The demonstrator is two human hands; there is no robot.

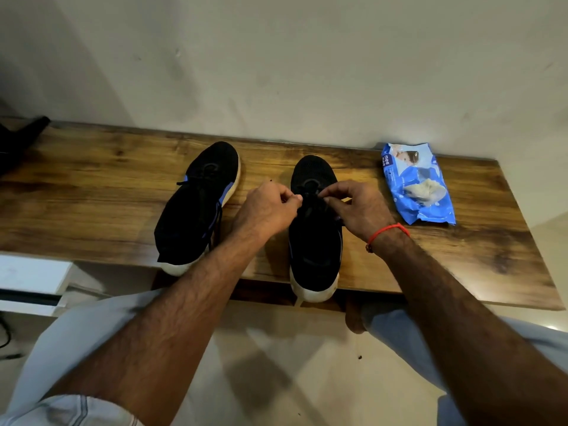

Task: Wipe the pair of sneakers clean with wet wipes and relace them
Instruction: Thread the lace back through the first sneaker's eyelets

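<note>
Running left to right under a plain pale wall [276,56], the wooden table [92,195] was a narrow plank with dark grain patches; pale floor [276,348] lay below its near edge. Right sneaker [313,241] stood toe toward the wall, black upper, white sole, heel hanging over the near edge. Left sneaker [196,207] lay well to its left, angled, heel also at the near edge, laces loose along its side. Wet wipes pack [418,186], blue, lay flat near the wall to the right of the right sneaker, a wipe showing at its opening.

Left hand [270,207] had fingers curled, pinching the black lace [310,199] over the right sneaker's tongue. Right hand [353,207], red thread at the wrist, pinched the same lace from the other side. Both forearms crossed the near edge and covered part of the gap between the shoes and the right sneaker's flank.

A dark object [21,139] sat at the far left end, cut off by the frame; I could not tell what it was. A white ledge [33,272] lay below the table at left. Bare wood stretched left of the left sneaker and beside the pack at right.
</note>
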